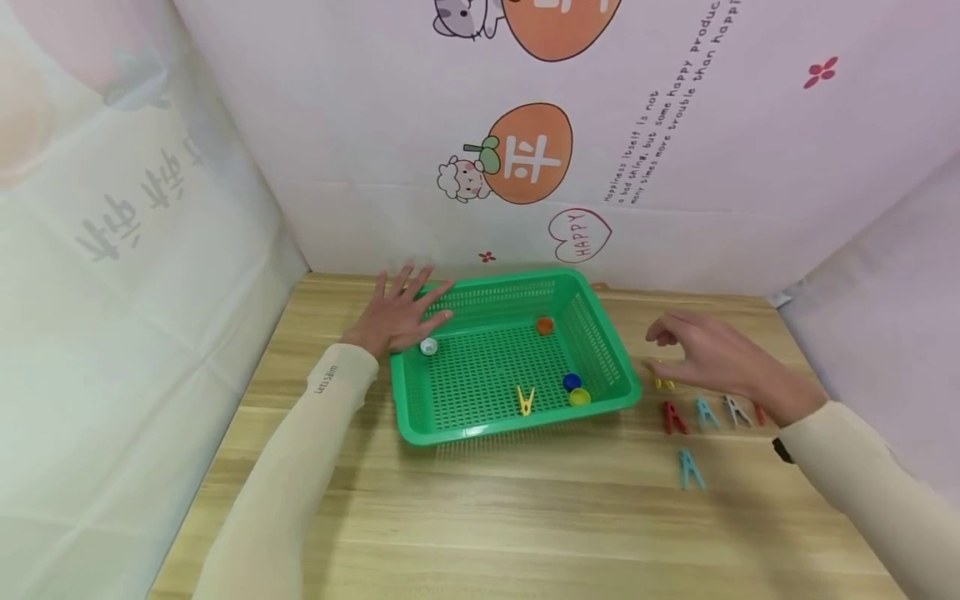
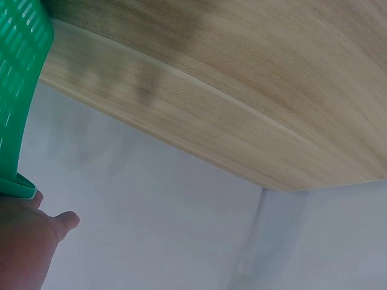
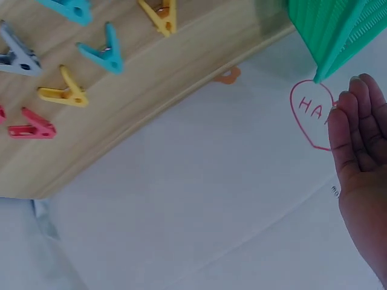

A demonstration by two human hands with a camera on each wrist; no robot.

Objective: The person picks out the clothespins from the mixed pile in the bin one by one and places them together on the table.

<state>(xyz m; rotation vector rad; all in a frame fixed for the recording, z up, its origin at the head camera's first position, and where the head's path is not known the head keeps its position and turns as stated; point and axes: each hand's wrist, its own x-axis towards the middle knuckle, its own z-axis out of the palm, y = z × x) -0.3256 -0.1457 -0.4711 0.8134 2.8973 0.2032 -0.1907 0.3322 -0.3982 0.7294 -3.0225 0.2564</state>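
Note:
A green plastic basket [image 1: 487, 371] lies on the wooden table. My left hand [image 1: 397, 317] rests on its back left rim with the fingers spread. Inside are a yellow clothespin [image 1: 526, 402] and small round pieces in orange [image 1: 544, 325], blue [image 1: 572, 382], yellow [image 1: 580, 397] and white [image 1: 428, 347]. Right of the basket, my right hand [image 1: 705, 352] hovers over a yellow clothespin [image 1: 664, 382], its fingers slightly bent and nothing seen in them. Red [image 1: 673, 417], blue [image 1: 706, 412] and white clothespins [image 1: 737, 411] lie near it, partly shaded by the arm.
Another blue clothespin [image 1: 689, 469] lies nearer the table's front. White printed sheets [image 1: 375, 167] stand as walls behind the table [image 1: 465, 533] and at both sides. The basket's far rim is close to the back sheet.

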